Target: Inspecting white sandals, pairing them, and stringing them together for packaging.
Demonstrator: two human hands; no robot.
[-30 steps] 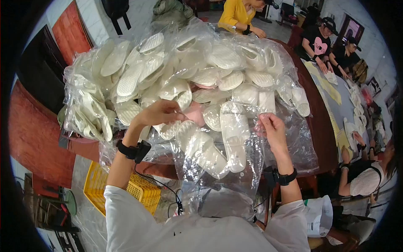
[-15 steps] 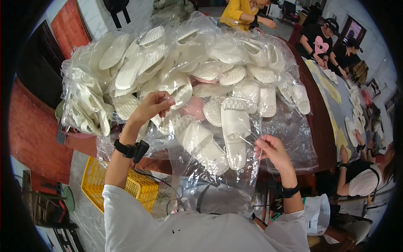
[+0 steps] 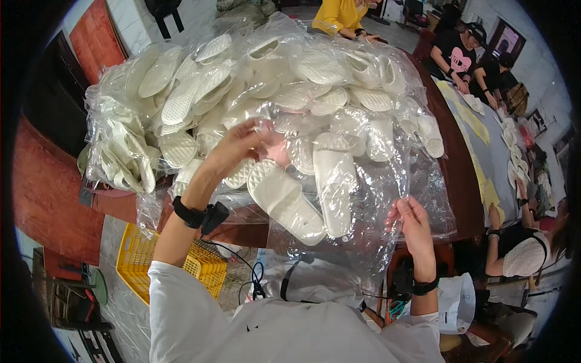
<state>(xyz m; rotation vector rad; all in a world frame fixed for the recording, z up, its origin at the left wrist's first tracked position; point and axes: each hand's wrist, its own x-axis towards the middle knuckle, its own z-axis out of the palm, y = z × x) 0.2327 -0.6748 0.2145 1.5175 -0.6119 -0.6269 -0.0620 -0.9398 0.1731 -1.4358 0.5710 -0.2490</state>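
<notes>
A pair of white slippers lies side by side in front of me: the left slipper (image 3: pixel 289 202) is tilted, the right slipper (image 3: pixel 334 196) nearly straight. Clear plastic bag film (image 3: pixel 378 224) spreads beside and about them; whether both are inside it I cannot tell. My right hand (image 3: pixel 411 225) pinches the bag's edge at the right, below the pile. Above the tilted slipper, my left hand (image 3: pixel 245 145) has its fingers closed on thin clear plastic, its tips partly lost in glare. Something pink (image 3: pixel 277 151) shows beside those fingertips.
A big heap of bagged white slippers (image 3: pixel 181 103) covers most of the dark red table (image 3: pixel 463 199). Yellow crates (image 3: pixel 136 260) stand on the floor at lower left. Other people work at a grey table (image 3: pixel 478 130) to the right; someone in yellow (image 3: pixel 339 17) is beyond the heap.
My right hand has moved right and a little down, drawing the plastic with it. My left hand has shifted slightly right. The two front slippers have shifted slightly.
</notes>
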